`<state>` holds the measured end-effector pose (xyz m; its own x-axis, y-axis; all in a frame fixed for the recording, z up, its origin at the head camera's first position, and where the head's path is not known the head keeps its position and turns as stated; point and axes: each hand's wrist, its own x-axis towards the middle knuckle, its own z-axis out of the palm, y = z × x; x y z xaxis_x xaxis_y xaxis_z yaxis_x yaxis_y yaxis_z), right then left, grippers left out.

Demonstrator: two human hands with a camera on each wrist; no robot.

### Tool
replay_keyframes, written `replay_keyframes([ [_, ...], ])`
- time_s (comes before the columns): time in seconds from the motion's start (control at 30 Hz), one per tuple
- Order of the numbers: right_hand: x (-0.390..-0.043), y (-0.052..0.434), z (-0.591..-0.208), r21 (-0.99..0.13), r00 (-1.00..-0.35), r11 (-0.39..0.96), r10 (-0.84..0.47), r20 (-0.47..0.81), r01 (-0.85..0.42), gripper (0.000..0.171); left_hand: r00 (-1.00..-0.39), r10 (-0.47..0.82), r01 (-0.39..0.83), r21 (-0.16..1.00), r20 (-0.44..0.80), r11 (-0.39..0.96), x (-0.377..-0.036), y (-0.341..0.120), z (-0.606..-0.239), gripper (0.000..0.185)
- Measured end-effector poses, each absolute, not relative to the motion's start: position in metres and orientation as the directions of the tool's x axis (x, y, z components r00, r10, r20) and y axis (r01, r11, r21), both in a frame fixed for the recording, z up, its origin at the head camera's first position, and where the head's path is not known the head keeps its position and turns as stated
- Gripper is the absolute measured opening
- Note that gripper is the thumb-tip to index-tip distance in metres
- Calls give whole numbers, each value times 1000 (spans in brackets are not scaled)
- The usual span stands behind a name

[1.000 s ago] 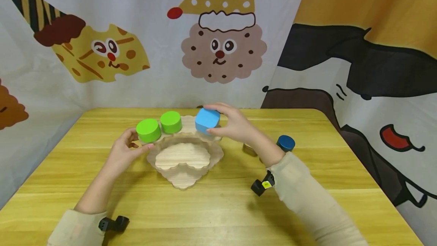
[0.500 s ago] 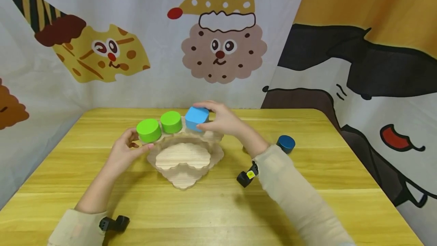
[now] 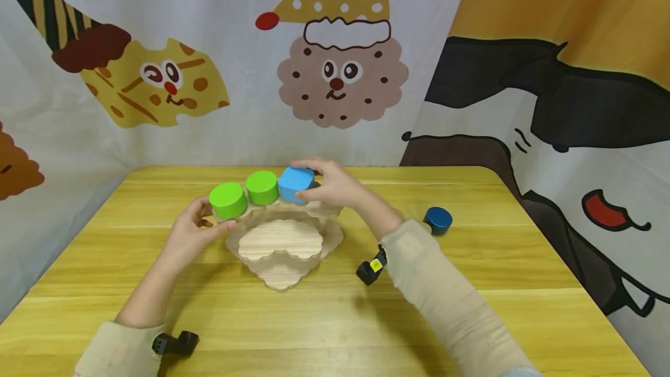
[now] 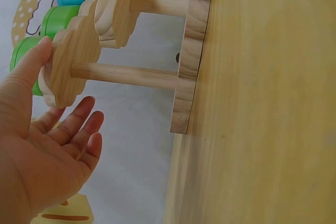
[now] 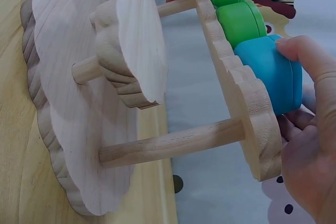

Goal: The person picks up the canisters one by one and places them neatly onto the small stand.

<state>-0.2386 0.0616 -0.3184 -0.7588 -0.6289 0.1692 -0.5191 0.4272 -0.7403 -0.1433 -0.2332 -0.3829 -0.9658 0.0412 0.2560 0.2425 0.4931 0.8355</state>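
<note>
A wooden tiered stand (image 3: 282,249) with scalloped edges stands mid-table. On its top tier sit two green cylinders (image 3: 227,199) (image 3: 262,187) and, touching the second one, a light blue block (image 3: 293,186). My right hand (image 3: 309,182) grips that block from the right, thumb in front and fingers over its top; the right wrist view shows the blue block (image 5: 270,74) on the tier's rim (image 5: 247,98). My left hand (image 3: 206,220) is open, with its thumb (image 4: 37,59) against the top tier's left edge (image 4: 71,61) and its fingers relaxed below.
A dark blue cylinder (image 3: 438,220) lies on the yellow wooden table (image 3: 471,284) to the right of the stand. Cartoon-printed cloth walls (image 3: 157,74) close in the table at the back and both sides.
My right hand has carried the light blue block leftward and down onto the top tier, up against the second green cylinder. The left hand has stayed at the tier's edge.
</note>
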Motion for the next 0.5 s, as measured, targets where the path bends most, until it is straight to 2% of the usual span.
replay_keyframes([
  [0.23, -237, 64, -320, -738, -759, 421, -624, 186, -528, 65, -965, 39, 243, 835, 258, 493, -143, -233, -383, 57],
  [0.5, -227, 83, -317, -731, -754, 367, -584, 301, -576, 67, -966, 35, 238, 836, 255, 495, -143, -233, -384, 57],
])
